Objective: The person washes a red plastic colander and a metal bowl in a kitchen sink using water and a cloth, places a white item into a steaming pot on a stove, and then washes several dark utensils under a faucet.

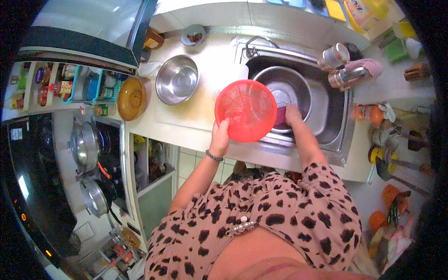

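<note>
My left hand [220, 137] grips the near left rim of a red plastic colander [245, 110]. The colander is held over the left edge of the sink, and no food shows in it. Down in a round stainless steel basin [303, 87], my right hand [293, 114] holds a magenta piece, perhaps a cloth [281, 115], beside the colander's right side. Part of that piece is hidden behind the colander. The basin stands in the stainless steel sink [336, 115], under a tap [252, 52].
Left of the sink, a steel bowl [177, 80] stands on the counter [168, 127], with a brown bowl [132, 99] beyond it. Behind sits a small bowl [193, 35] with dark bits. Metal cups [336, 56] and a spray bottle [369, 113] line the right side.
</note>
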Motion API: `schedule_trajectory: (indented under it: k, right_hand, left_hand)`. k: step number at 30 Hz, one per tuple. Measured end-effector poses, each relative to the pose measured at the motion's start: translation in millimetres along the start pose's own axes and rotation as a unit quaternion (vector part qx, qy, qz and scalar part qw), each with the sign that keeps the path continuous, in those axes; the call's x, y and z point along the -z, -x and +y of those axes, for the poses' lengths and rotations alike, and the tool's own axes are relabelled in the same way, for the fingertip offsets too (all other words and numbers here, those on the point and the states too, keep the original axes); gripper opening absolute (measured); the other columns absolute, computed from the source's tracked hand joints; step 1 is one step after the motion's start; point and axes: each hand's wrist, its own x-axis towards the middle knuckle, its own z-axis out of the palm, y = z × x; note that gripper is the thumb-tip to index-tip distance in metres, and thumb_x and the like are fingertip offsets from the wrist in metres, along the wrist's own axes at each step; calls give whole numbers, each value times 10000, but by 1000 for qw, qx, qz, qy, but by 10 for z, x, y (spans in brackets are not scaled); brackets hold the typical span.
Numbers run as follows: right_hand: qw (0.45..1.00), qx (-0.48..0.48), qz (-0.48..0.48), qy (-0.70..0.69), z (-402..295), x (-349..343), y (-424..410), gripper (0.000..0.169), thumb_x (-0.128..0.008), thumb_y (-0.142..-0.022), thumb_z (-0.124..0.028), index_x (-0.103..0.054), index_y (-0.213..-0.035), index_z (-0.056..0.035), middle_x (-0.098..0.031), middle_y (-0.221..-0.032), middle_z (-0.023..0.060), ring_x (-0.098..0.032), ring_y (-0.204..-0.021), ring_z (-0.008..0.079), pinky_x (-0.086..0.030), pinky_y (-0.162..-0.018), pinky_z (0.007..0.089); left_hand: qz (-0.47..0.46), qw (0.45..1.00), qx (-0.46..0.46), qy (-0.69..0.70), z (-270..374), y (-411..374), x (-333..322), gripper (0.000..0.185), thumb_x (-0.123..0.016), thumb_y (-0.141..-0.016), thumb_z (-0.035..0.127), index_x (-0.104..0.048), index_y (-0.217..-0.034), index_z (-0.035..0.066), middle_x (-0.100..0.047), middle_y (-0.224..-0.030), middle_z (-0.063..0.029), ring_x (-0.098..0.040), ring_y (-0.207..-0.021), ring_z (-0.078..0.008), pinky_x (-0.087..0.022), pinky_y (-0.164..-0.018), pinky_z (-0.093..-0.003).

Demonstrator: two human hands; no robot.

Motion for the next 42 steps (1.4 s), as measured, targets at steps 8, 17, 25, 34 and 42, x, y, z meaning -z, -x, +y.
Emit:
schedule_trajectory:
  k: [8,17,25,34,42]
  right_hand:
    - [933,37,36,-355,-88,219,-39,195,-560,-719,-170,-529,-798,5,-591,-805,236,-595,-782,356,-451,-705,430]
    - [507,79,-35,-858,-468,1362,584,118,-526,-838,-131,-560,-929,-65,-606,-918,29,-579,-822,148,-469,-739,291]
    - [280,190,-227,-913,-495,1840,1028,660,-515,-839,-522,-450,-1269,-26,-511,-1258,141,-475,-1176,265,-363,-1004,432]
    - [318,131,-159,-926,-613,1869,1041,428,-538,-869,-290,-506,-1212,-36,-567,-1188,126,-539,-1089,268,-406,-962,436]
    - [333,126,-184,-916,-658,1859,1066,424,-524,-876,-304,-507,-1214,-49,-571,-1180,122,-539,-1086,273,-405,-957,448]
  left_hand:
    - [-34,998,8,-56,-28,-228,-118,383,-411,-895,119,-416,-1248,-30,-528,-1199,-124,-531,-1066,-211,-433,-918,-356]
    - [-91,993,72,3,-211,-532,-510,360,-397,-870,78,-450,-1208,-34,-550,-1151,-127,-551,-1033,-217,-456,-889,-345]
    - [-107,986,76,-104,-61,-558,-779,370,-391,-846,50,-464,-1197,-44,-568,-1099,-108,-563,-965,-174,-463,-844,-309]
    - [-132,983,108,-68,21,-505,-846,429,-373,-832,8,-408,-1259,-10,-523,-1201,-114,-536,-1061,-216,-459,-899,-348]
    - [-112,987,101,-60,33,-446,-803,447,-372,-820,7,-407,-1266,1,-519,-1208,-114,-526,-1078,-215,-451,-908,-348]
